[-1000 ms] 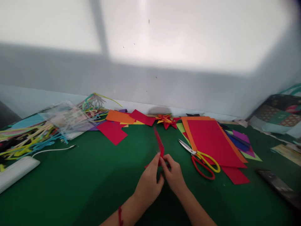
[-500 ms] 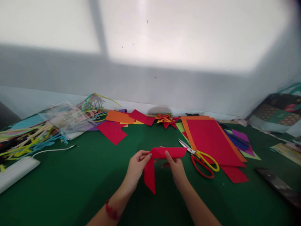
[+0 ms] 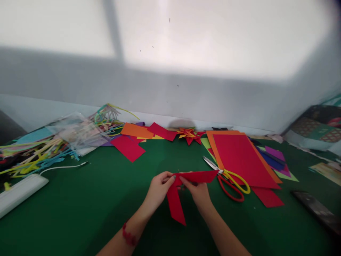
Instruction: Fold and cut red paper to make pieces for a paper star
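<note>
A folded red paper strip [image 3: 202,176] is between my hands, bent at a corner so one arm points right and the other hangs down toward me. My left hand [image 3: 160,187] pinches it at the bend, thumb on top. Close beside the bend, my right hand [image 3: 196,190] grips the right-pointing arm with its thumb on the paper; its other fingers are mostly hidden behind. Just beyond the strip's right tip lie scissors [image 3: 236,176] with one yellow and one red handle, their blades slightly apart.
Red and orange sheets [image 3: 242,160] lie right of the scissors, near a dark phone [image 3: 317,209]. Folded paper stars [image 3: 190,136] and loose paper pieces [image 3: 129,147] sit toward the wall. Pipe cleaners [image 3: 50,153] and a white power strip [image 3: 22,190] occupy the left.
My right hand has slid left along the strip toward the bend. The strip's hanging arm has swung to the right, and its right-pointing arm now tilts upward at the tip.
</note>
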The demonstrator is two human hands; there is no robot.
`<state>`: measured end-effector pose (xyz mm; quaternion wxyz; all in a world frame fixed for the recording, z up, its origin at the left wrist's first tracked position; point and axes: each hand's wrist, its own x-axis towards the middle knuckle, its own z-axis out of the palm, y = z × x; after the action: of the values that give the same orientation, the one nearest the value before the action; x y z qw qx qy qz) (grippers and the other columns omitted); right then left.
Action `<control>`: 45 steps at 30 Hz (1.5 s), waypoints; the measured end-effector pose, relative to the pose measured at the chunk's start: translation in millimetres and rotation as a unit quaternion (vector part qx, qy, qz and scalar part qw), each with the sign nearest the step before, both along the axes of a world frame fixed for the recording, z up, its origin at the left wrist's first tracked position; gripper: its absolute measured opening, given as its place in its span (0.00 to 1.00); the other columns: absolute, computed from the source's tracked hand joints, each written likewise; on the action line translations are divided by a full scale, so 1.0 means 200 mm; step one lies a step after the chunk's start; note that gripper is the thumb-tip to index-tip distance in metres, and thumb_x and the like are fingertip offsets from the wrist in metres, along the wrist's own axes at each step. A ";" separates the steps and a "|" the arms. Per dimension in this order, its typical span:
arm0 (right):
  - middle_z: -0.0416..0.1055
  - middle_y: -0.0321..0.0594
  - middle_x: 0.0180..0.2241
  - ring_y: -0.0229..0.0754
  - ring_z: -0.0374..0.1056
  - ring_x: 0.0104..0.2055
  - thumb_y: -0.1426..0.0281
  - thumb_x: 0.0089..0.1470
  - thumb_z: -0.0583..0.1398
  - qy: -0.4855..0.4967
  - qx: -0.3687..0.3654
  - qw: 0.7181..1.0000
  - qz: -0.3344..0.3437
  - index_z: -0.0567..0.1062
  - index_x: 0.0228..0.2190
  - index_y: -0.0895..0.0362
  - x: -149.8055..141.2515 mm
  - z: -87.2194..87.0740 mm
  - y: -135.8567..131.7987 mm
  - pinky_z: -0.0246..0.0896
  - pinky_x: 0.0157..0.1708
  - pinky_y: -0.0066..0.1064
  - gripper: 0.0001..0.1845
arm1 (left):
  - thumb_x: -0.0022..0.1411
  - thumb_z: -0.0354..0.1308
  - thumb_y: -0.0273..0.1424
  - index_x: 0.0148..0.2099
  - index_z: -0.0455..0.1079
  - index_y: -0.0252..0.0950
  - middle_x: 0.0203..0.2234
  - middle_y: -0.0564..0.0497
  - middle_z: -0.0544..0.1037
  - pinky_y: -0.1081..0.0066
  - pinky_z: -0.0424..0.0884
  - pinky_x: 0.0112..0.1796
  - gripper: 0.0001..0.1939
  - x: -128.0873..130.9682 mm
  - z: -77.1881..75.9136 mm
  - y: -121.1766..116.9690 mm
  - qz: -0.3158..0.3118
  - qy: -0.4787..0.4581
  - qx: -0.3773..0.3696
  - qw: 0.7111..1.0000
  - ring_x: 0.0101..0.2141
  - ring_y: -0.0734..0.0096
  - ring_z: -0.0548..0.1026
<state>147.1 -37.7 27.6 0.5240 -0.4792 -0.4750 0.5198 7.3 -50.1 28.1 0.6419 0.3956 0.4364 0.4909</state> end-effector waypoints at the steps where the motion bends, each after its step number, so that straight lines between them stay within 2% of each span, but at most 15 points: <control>1: 0.70 0.38 0.22 0.40 0.66 0.23 0.63 0.38 0.64 0.002 0.005 1.000 0.011 0.74 0.25 0.61 0.01 0.00 0.00 0.64 0.23 0.31 0.13 | 0.53 0.55 0.35 0.33 0.66 0.34 0.24 0.51 0.76 0.67 0.69 0.32 0.09 0.00 0.00 0.00 -0.009 -0.009 0.005 1.000 0.26 0.66 0.75; 5: 0.68 0.37 0.26 0.37 0.65 0.24 0.65 0.45 0.60 -0.011 0.050 0.994 0.101 0.75 0.30 0.58 0.06 0.00 0.02 0.63 0.24 0.29 0.11 | 0.54 0.54 0.34 0.35 0.66 0.34 0.27 0.50 0.76 0.64 0.69 0.35 0.09 -0.01 0.01 0.01 -0.027 -0.030 0.018 0.999 0.28 0.65 0.75; 9: 0.66 0.39 0.31 0.37 0.66 0.27 0.67 0.49 0.57 -0.059 0.128 0.975 0.173 0.75 0.36 0.54 0.12 0.01 0.03 0.63 0.26 0.28 0.11 | 0.55 0.52 0.35 0.35 0.65 0.34 0.26 0.51 0.75 0.65 0.68 0.34 0.09 -0.02 0.01 0.01 -0.036 -0.021 0.023 0.999 0.27 0.67 0.75; 12: 0.68 0.40 0.33 0.40 0.67 0.33 0.69 0.49 0.58 -0.129 0.198 0.953 0.192 0.74 0.39 0.51 0.14 0.03 0.03 0.63 0.31 0.29 0.13 | 0.55 0.51 0.35 0.33 0.65 0.34 0.23 0.52 0.74 0.70 0.67 0.31 0.09 -0.03 0.01 0.01 -0.036 0.014 0.034 0.999 0.25 0.70 0.73; 15: 0.69 0.41 0.35 0.40 0.66 0.36 0.71 0.49 0.58 -0.183 0.252 0.929 0.199 0.73 0.39 0.50 0.15 0.04 0.02 0.62 0.34 0.29 0.14 | 0.55 0.52 0.35 0.31 0.66 0.33 0.21 0.54 0.72 0.75 0.63 0.26 0.09 -0.03 0.00 0.02 -0.009 0.078 0.045 0.996 0.23 0.74 0.70; 18: 0.68 0.40 0.36 0.39 0.66 0.37 0.72 0.50 0.57 -0.213 0.279 0.914 0.202 0.73 0.40 0.48 0.15 0.04 0.02 0.62 0.35 0.29 0.14 | 0.54 0.51 0.35 0.30 0.67 0.33 0.21 0.54 0.70 0.77 0.60 0.24 0.10 -0.03 -0.02 0.02 0.009 0.133 0.052 0.990 0.22 0.75 0.67; 22: 0.67 0.40 0.37 0.39 0.65 0.38 0.73 0.51 0.55 -0.237 0.295 0.901 0.211 0.72 0.41 0.47 0.15 0.02 0.02 0.62 0.36 0.29 0.15 | 0.55 0.50 0.36 0.30 0.67 0.33 0.21 0.54 0.70 0.77 0.59 0.24 0.11 -0.03 -0.05 0.02 0.007 0.151 0.052 0.987 0.22 0.75 0.66; 26: 0.67 0.40 0.38 0.38 0.65 0.38 0.74 0.50 0.56 -0.240 0.290 0.898 0.226 0.72 0.40 0.47 0.16 0.03 0.02 0.62 0.35 0.28 0.16 | 0.55 0.50 0.36 0.29 0.67 0.33 0.22 0.54 0.70 0.77 0.59 0.25 0.11 -0.03 -0.04 0.02 -0.001 0.148 0.054 0.987 0.23 0.75 0.67; 31: 0.67 0.39 0.35 0.39 0.65 0.37 0.71 0.49 0.58 -0.185 0.256 0.922 0.226 0.73 0.39 0.49 0.15 0.06 0.01 0.61 0.35 0.28 0.14 | 0.54 0.54 0.36 0.31 0.67 0.33 0.24 0.52 0.73 0.75 0.63 0.28 0.10 -0.06 0.02 0.02 -0.055 0.092 0.063 0.992 0.26 0.72 0.71; 35: 0.67 0.39 0.34 0.39 0.66 0.35 0.68 0.50 0.57 -0.120 0.192 0.949 0.218 0.73 0.40 0.50 0.13 0.05 0.01 0.62 0.34 0.29 0.13 | 0.52 0.56 0.35 0.31 0.65 0.33 0.25 0.51 0.75 0.69 0.66 0.33 0.09 -0.07 0.02 0.02 -0.058 0.039 0.045 0.997 0.28 0.67 0.74; 39: 0.67 0.38 0.33 0.37 0.66 0.30 0.65 0.50 0.56 -0.094 0.118 0.966 0.210 0.74 0.37 0.52 0.11 0.05 0.00 0.62 0.30 0.28 0.12 | 0.52 0.56 0.37 0.30 0.65 0.33 0.24 0.50 0.76 0.67 0.67 0.31 0.11 -0.08 0.01 0.02 -0.043 0.057 0.030 0.997 0.27 0.64 0.75; 41: 0.68 0.37 0.29 0.37 0.66 0.28 0.64 0.49 0.57 -0.097 0.080 0.973 0.195 0.74 0.35 0.54 0.10 0.06 0.00 0.63 0.29 0.28 0.12 | 0.53 0.54 0.38 0.29 0.65 0.33 0.23 0.50 0.75 0.68 0.67 0.29 0.12 -0.07 0.01 0.02 -0.040 0.073 0.022 0.996 0.26 0.65 0.75; 45: 0.70 0.38 0.22 0.40 0.67 0.26 0.63 0.44 0.60 -0.081 0.039 0.989 0.118 0.74 0.25 0.59 0.08 0.05 0.00 0.64 0.29 0.31 0.11 | 0.54 0.53 0.37 0.30 0.65 0.33 0.23 0.51 0.75 0.71 0.67 0.28 0.11 -0.07 0.04 0.02 -0.037 0.090 0.039 0.994 0.25 0.67 0.74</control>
<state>162.2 -37.8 38.3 0.4368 -0.4396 -0.5893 0.5184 -7.3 -45.7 35.3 0.6018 0.4788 0.4583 0.4455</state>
